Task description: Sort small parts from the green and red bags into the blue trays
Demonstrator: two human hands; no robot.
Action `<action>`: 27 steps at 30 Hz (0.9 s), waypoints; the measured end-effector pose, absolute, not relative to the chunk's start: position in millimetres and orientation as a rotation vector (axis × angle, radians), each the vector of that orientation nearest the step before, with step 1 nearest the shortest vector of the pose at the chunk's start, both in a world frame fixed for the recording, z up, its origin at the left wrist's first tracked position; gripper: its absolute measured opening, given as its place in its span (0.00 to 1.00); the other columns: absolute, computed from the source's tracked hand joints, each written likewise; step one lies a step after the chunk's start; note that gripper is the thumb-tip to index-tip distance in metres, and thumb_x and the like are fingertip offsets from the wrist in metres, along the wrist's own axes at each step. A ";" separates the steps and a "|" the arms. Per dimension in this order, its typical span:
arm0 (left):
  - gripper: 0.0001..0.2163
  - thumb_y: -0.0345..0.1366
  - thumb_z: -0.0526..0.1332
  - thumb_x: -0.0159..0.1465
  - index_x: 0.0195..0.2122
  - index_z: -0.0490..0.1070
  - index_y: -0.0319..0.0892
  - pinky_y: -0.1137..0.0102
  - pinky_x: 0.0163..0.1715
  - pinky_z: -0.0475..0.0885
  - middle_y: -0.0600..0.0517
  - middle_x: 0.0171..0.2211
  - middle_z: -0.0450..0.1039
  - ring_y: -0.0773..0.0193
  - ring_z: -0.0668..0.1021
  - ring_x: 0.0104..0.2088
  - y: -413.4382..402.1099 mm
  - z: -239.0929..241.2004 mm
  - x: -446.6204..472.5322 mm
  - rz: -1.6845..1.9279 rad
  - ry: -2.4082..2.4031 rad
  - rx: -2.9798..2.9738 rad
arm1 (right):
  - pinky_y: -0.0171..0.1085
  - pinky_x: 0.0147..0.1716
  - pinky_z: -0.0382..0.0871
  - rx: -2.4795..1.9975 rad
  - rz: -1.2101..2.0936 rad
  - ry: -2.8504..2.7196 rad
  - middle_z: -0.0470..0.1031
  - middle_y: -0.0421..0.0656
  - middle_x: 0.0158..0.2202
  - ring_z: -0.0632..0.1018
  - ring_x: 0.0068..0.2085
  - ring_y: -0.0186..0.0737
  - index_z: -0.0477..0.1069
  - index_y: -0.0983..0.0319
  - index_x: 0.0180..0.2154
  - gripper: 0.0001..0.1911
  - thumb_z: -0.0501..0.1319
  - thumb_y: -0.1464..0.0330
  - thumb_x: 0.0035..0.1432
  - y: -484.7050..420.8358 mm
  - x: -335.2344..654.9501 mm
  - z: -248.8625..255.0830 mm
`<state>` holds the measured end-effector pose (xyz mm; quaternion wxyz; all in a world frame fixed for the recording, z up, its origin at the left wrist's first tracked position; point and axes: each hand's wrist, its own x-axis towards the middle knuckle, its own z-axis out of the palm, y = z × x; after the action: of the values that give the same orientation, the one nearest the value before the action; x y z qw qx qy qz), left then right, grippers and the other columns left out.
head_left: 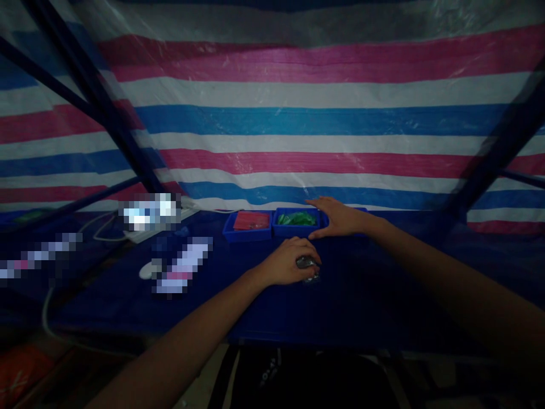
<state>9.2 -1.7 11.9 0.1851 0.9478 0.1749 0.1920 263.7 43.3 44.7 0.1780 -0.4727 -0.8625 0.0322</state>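
Observation:
My left hand [289, 262] is low over the blue tabletop, its fingers curled round a small dark packet [307, 262] with a glossy, clear-looking wrapping. What is inside the packet I cannot make out. Thumb and fingers spread apart, my right hand [338, 218] reaches in from the right at the edge of a blue bin [297, 234] of green packets [297, 218]. A further blue bin is mostly hidden behind that hand. To the left sits another blue bin [247, 235] with flat red-pink pieces [252, 220] in it.
On the left of the blue table [264, 318] lie a blurred-out phone-like object [184, 266], a round white object [149, 270] and a white power strip [157, 230] with cables. Dark blue posts [123, 147] and a striped plastic sheet [298, 119] close off the back.

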 end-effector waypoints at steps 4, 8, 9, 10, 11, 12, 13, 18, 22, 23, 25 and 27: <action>0.15 0.41 0.64 0.67 0.54 0.75 0.50 0.59 0.56 0.64 0.50 0.48 0.77 0.56 0.75 0.52 2.2 11.0 7.0 0.562 0.478 2.655 | 0.61 0.63 0.64 -1.379 0.206 -2.503 0.65 0.53 0.67 0.69 0.64 0.68 0.52 0.59 0.71 0.63 0.72 0.40 0.40 68.2 252.8 49.1; 0.15 0.40 0.63 0.68 0.55 0.75 0.51 0.60 0.54 0.66 0.50 0.47 0.77 0.58 0.77 0.50 4.9 10.1 4.6 0.568 0.438 2.640 | 0.57 0.60 0.69 -1.398 0.321 -2.378 0.72 0.52 0.62 0.74 0.60 0.63 0.52 0.56 0.71 0.63 0.75 0.45 0.40 77.3 254.0 52.8; 0.14 0.40 0.63 0.68 0.54 0.76 0.51 0.60 0.54 0.66 0.49 0.47 0.77 0.58 0.77 0.50 5.6 9.6 4.1 0.569 0.429 2.636 | 0.58 0.61 0.69 -1.380 0.319 -2.341 0.71 0.51 0.63 0.74 0.61 0.63 0.53 0.55 0.71 0.62 0.75 0.46 0.40 76.6 254.9 54.4; 0.13 0.40 0.63 0.68 0.53 0.76 0.50 0.60 0.54 0.66 0.49 0.47 0.77 0.58 0.77 0.50 6.3 9.1 3.7 0.568 0.420 2.633 | 0.58 0.62 0.67 -1.357 0.306 -2.307 0.69 0.50 0.64 0.72 0.62 0.62 0.53 0.54 0.70 0.61 0.75 0.47 0.40 74.7 255.9 56.5; 0.12 0.40 0.63 0.68 0.52 0.77 0.50 0.61 0.54 0.66 0.49 0.47 0.77 0.58 0.77 0.50 6.7 8.6 3.2 0.568 0.414 2.630 | 0.59 0.63 0.65 -1.331 0.291 -2.276 0.68 0.49 0.65 0.71 0.63 0.63 0.55 0.54 0.70 0.60 0.75 0.47 0.40 71.8 257.0 59.1; 0.12 0.39 0.64 0.68 0.52 0.77 0.50 0.61 0.55 0.65 0.49 0.48 0.77 0.58 0.77 0.50 7.0 8.3 2.7 0.569 0.413 2.629 | 0.59 0.64 0.64 -1.305 0.283 -2.241 0.66 0.49 0.67 0.69 0.64 0.63 0.56 0.53 0.69 0.59 0.76 0.48 0.40 67.8 258.3 62.4; 0.12 0.39 0.64 0.68 0.52 0.77 0.50 0.60 0.55 0.65 0.49 0.48 0.77 0.58 0.77 0.51 6.9 8.3 2.1 0.570 0.415 2.629 | 0.60 0.64 0.64 -1.285 0.295 -2.206 0.64 0.48 0.67 0.68 0.65 0.63 0.56 0.53 0.69 0.58 0.76 0.48 0.40 62.7 259.8 66.2; 0.13 0.39 0.63 0.68 0.53 0.76 0.51 0.57 0.58 0.64 0.50 0.52 0.76 0.56 0.75 0.54 4.3 11.7 -2.4 0.544 0.446 2.674 | 0.63 0.61 0.67 -1.249 0.526 -2.022 0.63 0.47 0.68 0.68 0.65 0.66 0.54 0.48 0.69 0.54 0.75 0.51 0.45 24.2 273.4 85.1; 0.15 0.41 0.62 0.68 0.56 0.74 0.49 0.56 0.57 0.66 0.49 0.53 0.76 0.55 0.75 0.55 5.4 14.2 -6.0 0.553 0.423 2.714 | 0.59 0.62 0.68 -1.162 0.646 -1.982 0.66 0.44 0.65 0.69 0.64 0.62 0.54 0.45 0.69 0.51 0.75 0.55 0.47 -15.0 286.5 84.1; 0.15 0.41 0.62 0.68 0.55 0.74 0.48 0.57 0.56 0.67 0.48 0.52 0.77 0.55 0.76 0.54 6.3 14.3 -6.4 0.563 0.413 2.716 | 0.60 0.61 0.68 -1.154 0.673 -1.975 0.67 0.45 0.64 0.70 0.64 0.62 0.54 0.46 0.69 0.51 0.75 0.55 0.47 -24.2 288.9 81.0; 0.14 0.43 0.61 0.68 0.51 0.76 0.45 0.58 0.54 0.69 0.46 0.49 0.77 0.54 0.77 0.51 8.4 14.4 -6.4 0.585 0.395 2.719 | 0.60 0.60 0.70 -1.157 0.726 -1.939 0.66 0.47 0.65 0.70 0.63 0.63 0.52 0.48 0.70 0.52 0.73 0.55 0.49 -39.9 292.6 72.9; 0.13 0.43 0.62 0.68 0.48 0.76 0.43 0.59 0.52 0.70 0.45 0.48 0.77 0.54 0.77 0.50 10.2 14.3 -5.8 0.599 0.370 2.731 | 0.60 0.57 0.73 -1.134 0.783 -1.908 0.66 0.49 0.64 0.72 0.61 0.63 0.50 0.49 0.70 0.54 0.74 0.56 0.48 -50.7 296.0 64.5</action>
<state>-5.8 10.2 14.3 0.1600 0.9558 0.1296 0.2097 296.0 -50.7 64.5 0.3838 -0.4450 -0.7486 0.3072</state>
